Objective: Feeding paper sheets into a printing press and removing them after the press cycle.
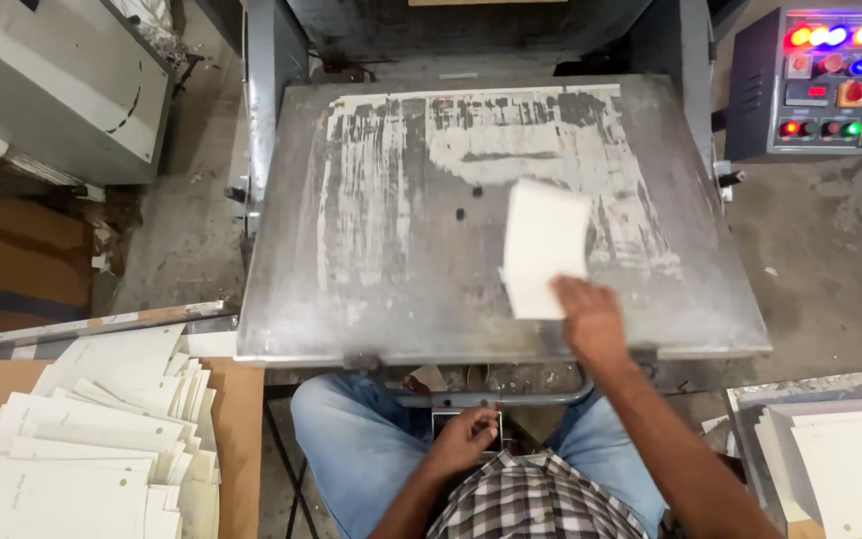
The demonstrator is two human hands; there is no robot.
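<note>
My right hand (pixel 589 317) holds the near edge of a blank white sheet (pixel 543 245) just above the worn grey metal press bed (pixel 381 299), right of its middle. The sheet looks slightly blurred. My left hand (pixel 465 437) rests low between my knees, its fingers closed around a small dark object under the bed's front edge; I cannot tell what that object is.
A fanned pile of white sheets (pixel 102 439) lies on a brown board at lower left. Another white stack (pixel 850 459) sits at lower right. A control box with coloured lights (pixel 820 80) stands at upper right, a grey machine (pixel 52 80) at upper left.
</note>
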